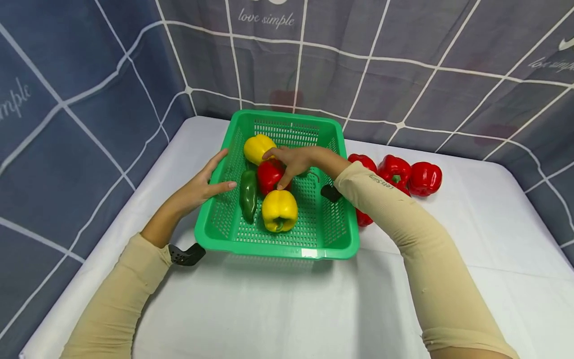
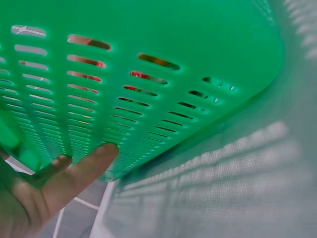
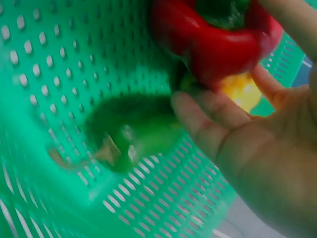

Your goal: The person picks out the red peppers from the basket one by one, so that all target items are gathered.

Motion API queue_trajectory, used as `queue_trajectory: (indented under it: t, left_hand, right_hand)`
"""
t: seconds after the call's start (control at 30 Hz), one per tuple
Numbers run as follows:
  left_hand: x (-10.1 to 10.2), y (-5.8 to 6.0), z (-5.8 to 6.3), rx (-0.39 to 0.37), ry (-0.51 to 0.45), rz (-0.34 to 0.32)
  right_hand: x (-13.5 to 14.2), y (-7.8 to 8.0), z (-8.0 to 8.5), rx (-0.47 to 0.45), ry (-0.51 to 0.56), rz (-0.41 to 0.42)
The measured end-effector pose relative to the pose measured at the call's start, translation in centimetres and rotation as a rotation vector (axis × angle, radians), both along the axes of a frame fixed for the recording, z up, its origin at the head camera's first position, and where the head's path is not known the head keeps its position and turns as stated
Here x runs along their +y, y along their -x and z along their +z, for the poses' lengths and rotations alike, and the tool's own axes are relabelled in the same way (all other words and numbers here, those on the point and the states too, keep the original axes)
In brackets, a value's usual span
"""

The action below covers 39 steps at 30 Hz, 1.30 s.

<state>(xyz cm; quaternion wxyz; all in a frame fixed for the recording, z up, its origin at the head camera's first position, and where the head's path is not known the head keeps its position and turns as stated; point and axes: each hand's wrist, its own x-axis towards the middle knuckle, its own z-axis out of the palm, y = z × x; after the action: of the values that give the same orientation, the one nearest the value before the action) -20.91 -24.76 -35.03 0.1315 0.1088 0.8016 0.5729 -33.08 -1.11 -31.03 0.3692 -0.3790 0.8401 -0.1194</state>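
Note:
A green plastic basket [image 1: 278, 249] stands on the white table. My left hand [image 1: 197, 189] holds its left side, thumb over the rim, while extended fingers [image 2: 81, 176] lie against the slotted outer wall. Inside the basket my right hand [image 1: 293, 162] grips a red bell pepper [image 1: 269, 174], with fingers and thumb around it. A yellow bell pepper [image 1: 259, 148] lies behind the red one and another yellow bell pepper [image 1: 279, 209] in front. To their left is a long green pepper [image 1: 248, 197]. A second green pepper [image 3: 133, 131] with a curved stem sits near the right hand, mostly hidden in the head view.
Several red bell peppers [image 1: 425, 178] lie on the table right of the basket, partly hidden by the right sleeve. Behind the table hangs a grey cloth [image 1: 341, 65] with white grid lines. The white tabletop [image 1: 269, 309] extends in front of the basket.

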Motion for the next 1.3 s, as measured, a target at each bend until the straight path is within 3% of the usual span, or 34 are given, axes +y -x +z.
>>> queue_trajectory:
  t: [0.23, 0.53, 0.7, 1.0, 1.3]
  left_hand:
    - [0.1, 0.0, 0.2, 0.009, 0.010, 0.008]
    - [0.4, -0.3, 0.5, 0.008, 0.026, -0.004]
    - [0.4, -0.2, 0.4, 0.013, 0.024, -0.006]
    - [0.2, 0.0, 0.2, 0.001, 0.007, -0.011]
    - [0.4, -0.2, 0.4, -0.028, -0.019, -0.020]
  right_hand:
    - [0.1, 0.3, -0.4, -0.056, 0.072, 0.051]
    - [0.4, -0.3, 0.2, 0.077, 0.076, 0.062]
    - [0.8, -0.2, 1.4, 0.135, 0.094, 0.046]
    - [3.5, -0.6, 5.2, 0.173, 0.176, -0.055]
    - [7.5, -1.2, 6.3, 0.242, 0.267, -0.155]
